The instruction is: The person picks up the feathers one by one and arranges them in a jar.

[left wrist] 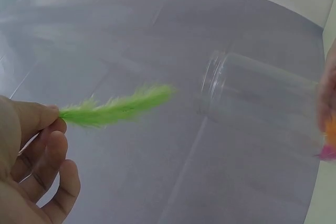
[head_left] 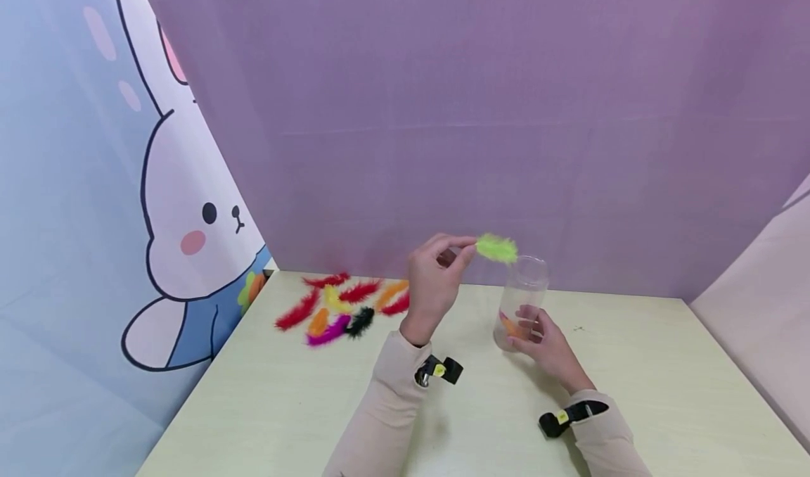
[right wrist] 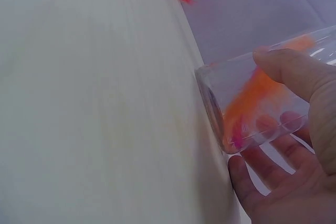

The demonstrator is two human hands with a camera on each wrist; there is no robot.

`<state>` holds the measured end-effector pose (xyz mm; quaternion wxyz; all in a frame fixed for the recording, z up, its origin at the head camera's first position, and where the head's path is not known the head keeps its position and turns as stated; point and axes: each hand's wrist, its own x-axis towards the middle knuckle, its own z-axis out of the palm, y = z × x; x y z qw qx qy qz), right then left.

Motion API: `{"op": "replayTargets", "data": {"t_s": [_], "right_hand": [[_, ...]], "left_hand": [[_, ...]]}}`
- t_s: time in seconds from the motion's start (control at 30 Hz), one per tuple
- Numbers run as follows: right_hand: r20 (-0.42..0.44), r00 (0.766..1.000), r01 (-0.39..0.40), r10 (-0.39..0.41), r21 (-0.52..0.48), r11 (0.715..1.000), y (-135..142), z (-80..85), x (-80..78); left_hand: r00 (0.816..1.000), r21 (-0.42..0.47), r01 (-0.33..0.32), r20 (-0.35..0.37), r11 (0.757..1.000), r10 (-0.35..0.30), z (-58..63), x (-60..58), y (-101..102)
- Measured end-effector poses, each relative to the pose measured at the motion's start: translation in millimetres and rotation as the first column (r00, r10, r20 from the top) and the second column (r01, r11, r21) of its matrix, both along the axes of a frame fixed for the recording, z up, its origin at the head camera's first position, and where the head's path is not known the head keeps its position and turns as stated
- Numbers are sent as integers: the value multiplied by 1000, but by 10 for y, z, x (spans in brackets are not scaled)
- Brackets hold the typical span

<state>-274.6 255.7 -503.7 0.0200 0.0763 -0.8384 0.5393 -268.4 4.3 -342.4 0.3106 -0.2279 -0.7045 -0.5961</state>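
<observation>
A fluffy green feather (head_left: 496, 248) is pinched by its quill end between the thumb and forefinger of my left hand (head_left: 435, 280). Its free tip lies close to the rim of a clear jar (head_left: 522, 287), and the left wrist view shows a gap between the green feather (left wrist: 121, 107) and the mouth. My right hand (head_left: 549, 347) grips the jar low down, thumb on one side and fingers round the other. Inside the jar, an orange feather (right wrist: 257, 95) and a magenta feather (right wrist: 239, 135) lie near the bottom.
On the left of the pale table (head_left: 272, 406) lie several loose feathers: red (head_left: 297, 312), yellow (head_left: 335, 300), orange (head_left: 318, 321), magenta (head_left: 329, 331) and black (head_left: 361, 322). A purple cloth (head_left: 474, 125) hangs behind the table, and a rabbit-print curtain (head_left: 183, 202) at the left.
</observation>
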Motion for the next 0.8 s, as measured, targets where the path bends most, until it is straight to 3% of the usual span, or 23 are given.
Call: {"op": "replayTargets", "data": {"t_s": [0.33,0.8], "right_hand": [[1,1000,1,-1,7,1000,-3,8,-6],[30,1000,1,-1,6,1000,-21,59,47]], "left_hand": [[999,-9,35,-12,999,-35,44,-39,77],[998,-116,64,26,991,-62,74,-62,179]]}}
